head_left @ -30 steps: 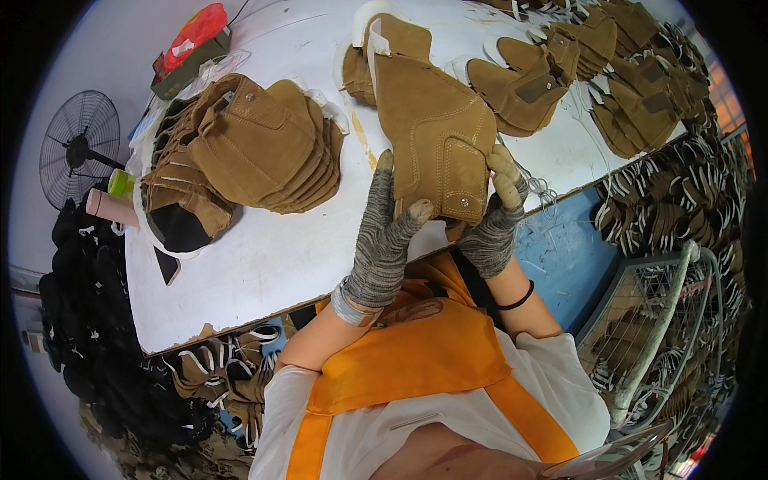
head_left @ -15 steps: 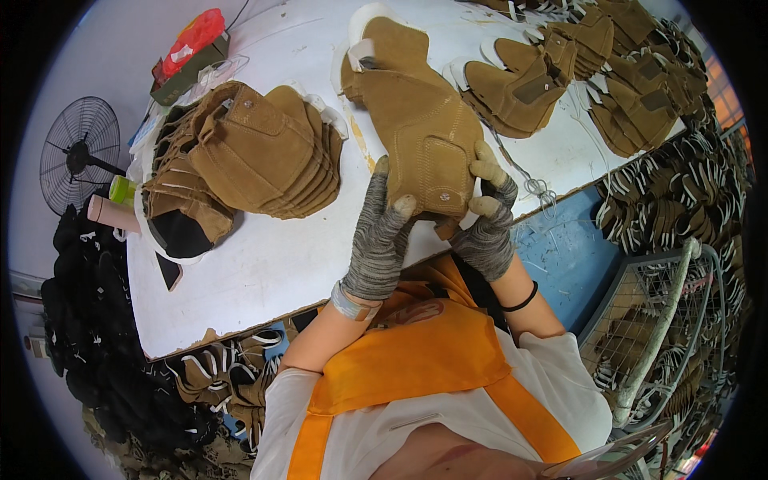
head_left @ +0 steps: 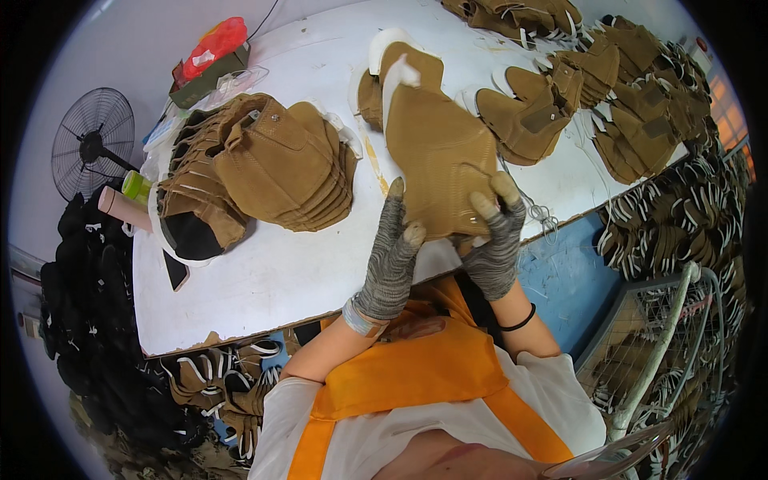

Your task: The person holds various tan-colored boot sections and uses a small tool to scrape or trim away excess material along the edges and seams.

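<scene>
Both my hands wear grey knit gloves and hold one tan suede shoe upper (head_left: pixel 436 152) above the white table (head_left: pixel 264 272). My left hand (head_left: pixel 392 260) grips its near left edge. My right hand (head_left: pixel 494 240) grips its near right edge, fingers up over the suede. The upper has a white lining showing at its far end. Another tan piece (head_left: pixel 370 96) lies on the table under it.
A stack of tan uppers (head_left: pixel 272 164) sits left of my hands. More uppers (head_left: pixel 536 112) lie along the right and far side. A fan (head_left: pixel 92 144), a tube (head_left: pixel 124 210) and a box with a red bag (head_left: pixel 210 60) stand left. A wire rack (head_left: pixel 672 336) is lower right.
The upper has been turned and lifted slightly between my hands, its white-lined end now pointing further away. Both hands stay on its near edge.
</scene>
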Available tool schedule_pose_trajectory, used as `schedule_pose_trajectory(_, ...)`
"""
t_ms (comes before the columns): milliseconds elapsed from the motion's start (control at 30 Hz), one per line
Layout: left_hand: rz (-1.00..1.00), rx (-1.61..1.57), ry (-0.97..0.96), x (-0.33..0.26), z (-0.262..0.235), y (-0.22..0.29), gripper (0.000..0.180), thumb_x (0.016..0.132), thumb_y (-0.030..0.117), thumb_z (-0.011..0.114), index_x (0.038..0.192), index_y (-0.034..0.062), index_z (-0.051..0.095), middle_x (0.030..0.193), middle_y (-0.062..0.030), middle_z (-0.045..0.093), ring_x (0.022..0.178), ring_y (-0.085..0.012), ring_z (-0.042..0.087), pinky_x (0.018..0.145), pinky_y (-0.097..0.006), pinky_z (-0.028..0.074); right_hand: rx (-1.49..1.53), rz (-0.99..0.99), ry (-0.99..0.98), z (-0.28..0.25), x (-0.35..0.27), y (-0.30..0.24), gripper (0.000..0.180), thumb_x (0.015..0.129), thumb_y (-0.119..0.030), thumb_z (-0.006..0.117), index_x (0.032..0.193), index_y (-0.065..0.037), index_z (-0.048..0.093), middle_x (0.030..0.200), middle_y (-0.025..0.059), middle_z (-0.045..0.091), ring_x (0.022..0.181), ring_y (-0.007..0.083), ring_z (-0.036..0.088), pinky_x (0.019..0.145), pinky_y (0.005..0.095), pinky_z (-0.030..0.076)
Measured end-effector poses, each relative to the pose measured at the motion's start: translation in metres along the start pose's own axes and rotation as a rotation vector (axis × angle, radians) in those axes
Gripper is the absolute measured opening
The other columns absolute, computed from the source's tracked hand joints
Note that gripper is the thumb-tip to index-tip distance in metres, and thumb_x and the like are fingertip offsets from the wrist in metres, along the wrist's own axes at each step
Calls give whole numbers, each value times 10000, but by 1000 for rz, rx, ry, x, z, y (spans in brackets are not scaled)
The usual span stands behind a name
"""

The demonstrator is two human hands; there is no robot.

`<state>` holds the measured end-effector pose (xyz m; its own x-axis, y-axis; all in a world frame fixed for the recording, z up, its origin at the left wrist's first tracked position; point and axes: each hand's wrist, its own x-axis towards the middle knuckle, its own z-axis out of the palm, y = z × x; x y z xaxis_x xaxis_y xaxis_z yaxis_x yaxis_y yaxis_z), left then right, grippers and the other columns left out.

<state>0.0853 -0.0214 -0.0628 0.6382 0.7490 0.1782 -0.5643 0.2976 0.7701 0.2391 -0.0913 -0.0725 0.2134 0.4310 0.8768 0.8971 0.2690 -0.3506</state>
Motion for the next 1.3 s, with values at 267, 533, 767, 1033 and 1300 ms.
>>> schedule_pose_trajectory(267, -71, 143, 155, 11, -8, 13, 690, 911, 319, 649, 1443, 16, 332, 1345, -130, 461, 1225, -193, 454, 1058, -306, 334, 465, 304, 142, -19, -4, 11, 494, 855, -203, 727, 1280, -56, 522, 1406, 182, 461, 1310, 310, 446, 1094, 419, 376)
schedule_pose_trajectory(533, 222, 474, -134, 47, 15, 129, 652, 883, 225, 664, 1428, 11, 378, 1327, -98, 512, 1201, -197, 491, 1035, -324, 398, 244, 557, 53, -30, -25, 38, 704, 815, -421, 753, 1289, 18, 476, 1299, 132, 546, 1131, 247, 558, 943, 364, 478)
schedule_pose_trajectory(767, 460, 732, -211, 44, 20, 225, 779, 836, 307, 694, 1458, 24, 322, 1376, -111, 470, 1260, -211, 451, 1078, -344, 363, 416, 301, 122, 14, 33, -17, 692, 866, -437, 688, 1335, 2, 432, 1245, 124, 530, 1128, 244, 524, 969, 391, 431)
schedule_pose_trajectory(1033, 456, 579, 31, 18, -32, 241, 714, 807, 233, 732, 1404, 29, 398, 1312, -84, 517, 1197, -182, 487, 1038, -335, 400, 642, 112, 4, 58, 71, -74, 718, 804, -201, 738, 1393, -37, 363, 1402, 147, 422, 1289, 269, 454, 1086, 401, 383)
schedule_pose_trajectory(1300, 510, 689, -61, 32, -53, 291, 743, 773, 268, 754, 1391, 30, 417, 1264, -96, 556, 1157, -191, 532, 987, -327, 444, 603, 76, -43, 84, 111, -103, 791, 707, -244, 861, 1324, -41, 410, 1293, 122, 498, 1199, 246, 505, 1010, 367, 445)
